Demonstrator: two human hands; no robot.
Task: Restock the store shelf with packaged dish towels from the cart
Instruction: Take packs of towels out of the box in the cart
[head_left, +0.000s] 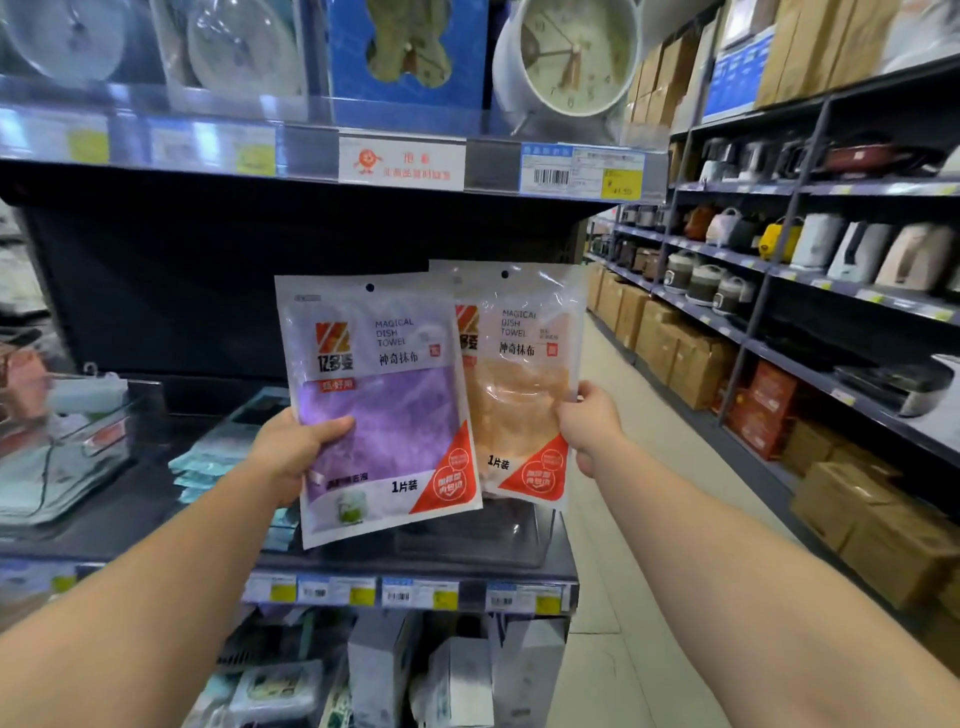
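Note:
My left hand (296, 449) grips a purple packaged dish towel (382, 410) by its left edge, thumb on the front. My right hand (589, 423) holds an orange packaged dish towel (519, 395) by its right edge. Both packs are upright at chest height in front of the dark shelf (415, 566), and the purple one overlaps the orange one's left side. A stack of teal packaged towels (208, 467) lies on that shelf behind my left hand. The cart is out of view.
A clear plastic bin (67, 447) stands on the shelf at the left. Above, a shelf carries a white alarm clock (566, 57) and boxed goods. The aisle floor (639, 467) runs to the right, lined with cardboard boxes (680, 358) and appliance shelves.

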